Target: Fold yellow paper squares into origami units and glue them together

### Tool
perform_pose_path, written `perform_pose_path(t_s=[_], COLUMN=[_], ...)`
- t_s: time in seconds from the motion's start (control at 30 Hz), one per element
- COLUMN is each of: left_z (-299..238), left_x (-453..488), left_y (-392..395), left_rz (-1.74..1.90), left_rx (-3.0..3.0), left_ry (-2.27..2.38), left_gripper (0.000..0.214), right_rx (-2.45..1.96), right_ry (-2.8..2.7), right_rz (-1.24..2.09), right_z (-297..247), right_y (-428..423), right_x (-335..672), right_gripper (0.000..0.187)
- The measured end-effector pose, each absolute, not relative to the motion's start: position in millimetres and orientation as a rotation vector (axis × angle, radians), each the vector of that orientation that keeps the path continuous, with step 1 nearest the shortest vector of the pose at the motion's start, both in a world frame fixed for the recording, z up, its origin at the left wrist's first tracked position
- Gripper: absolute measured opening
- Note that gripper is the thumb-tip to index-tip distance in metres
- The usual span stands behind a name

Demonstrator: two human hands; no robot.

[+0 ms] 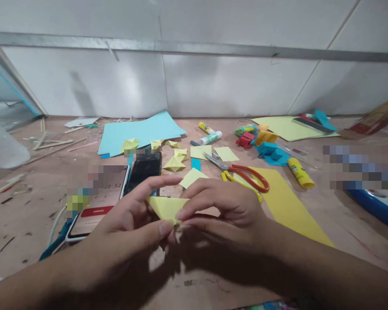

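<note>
A small yellow folded paper (164, 207) is held above the table between both hands, its wide edge up and its point downward. My left hand (129, 215) pinches it near the lower point with the thumb, the index finger stretched out above. My right hand (220, 206) is closed on the paper's right side, fingertips and thumb meeting at the lower tip. Just beyond lie several folded yellow paper pieces (175, 163) and flat yellow paper squares (201, 152). Scissors (247, 176) with orange handles rest behind my right hand.
Two phones, a white one (97, 215) and a black one (145, 170), lie left. Light-blue sheets (142, 131) are at the back. Glue sticks (211, 137), a yellow tube (300, 173), blue folded paper (273, 153) and a yellow strip (287, 206) lie right. A wall (194, 86) stands behind.
</note>
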State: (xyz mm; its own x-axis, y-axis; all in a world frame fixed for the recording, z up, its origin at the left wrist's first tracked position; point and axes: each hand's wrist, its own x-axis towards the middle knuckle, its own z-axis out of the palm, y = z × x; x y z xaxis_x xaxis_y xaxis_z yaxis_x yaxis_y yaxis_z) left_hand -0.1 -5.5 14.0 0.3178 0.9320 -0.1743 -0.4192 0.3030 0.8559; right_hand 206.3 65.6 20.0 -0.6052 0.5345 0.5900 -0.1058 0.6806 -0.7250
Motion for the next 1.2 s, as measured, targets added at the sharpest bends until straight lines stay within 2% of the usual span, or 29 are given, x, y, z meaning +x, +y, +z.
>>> perform_pose_path(t_s=[0.33,0.53,0.67,0.73,0.83,0.97,1.03,1.13,1.2], left_z=[10.0,9.3,12.3,13.2,10.9,5.6,4.0,2.2,1.5], left_x=[-2.9,-5.8,-8.3,-8.5,-7.3,-5.5,-5.2,-4.9,-4.4], left_y=[-6.3,-5.4,-6.7,-6.8,-6.3,-5.0,-4.1,-2.9,-1.9], left_rz=[0.953,0.913,0.847,0.836,0.883,0.948,0.971,1.006,1.073], left_rx=[0.83,0.969,1.123,1.205,1.245,1.288,1.283,1.201,1.168], left_ry=[0.709,0.791,0.832,0.84,0.823,0.876,0.907,0.92,0.941], left_gripper=[0.042,0.042,0.044,0.045,0.049,0.048,0.054,0.078,0.085], right_rx=[-0.578,-0.507,-0.701,-0.786,-0.849,-0.877,-0.894,-0.939,-0.985], right_ry=[-2.021,-2.11,-1.834,-1.624,-1.45,-1.416,-1.407,-1.432,-1.59], right_rz=[1.206,1.233,1.6,1.741,1.737,1.723,1.753,1.814,1.679], right_z=[14.6,18.0,17.8,17.5,17.2,15.8,14.8,13.6,13.6], right_y=[57.4,59.0,52.3,47.8,44.5,49.7,54.8,61.2,62.9], right_x=[204.6,202.6,196.1,191.9,187.6,188.8,191.2,195.5,198.6], right_gripper=[0.011,0.005,0.007,0.014,0.025,0.024,0.022,0.024,0.016])
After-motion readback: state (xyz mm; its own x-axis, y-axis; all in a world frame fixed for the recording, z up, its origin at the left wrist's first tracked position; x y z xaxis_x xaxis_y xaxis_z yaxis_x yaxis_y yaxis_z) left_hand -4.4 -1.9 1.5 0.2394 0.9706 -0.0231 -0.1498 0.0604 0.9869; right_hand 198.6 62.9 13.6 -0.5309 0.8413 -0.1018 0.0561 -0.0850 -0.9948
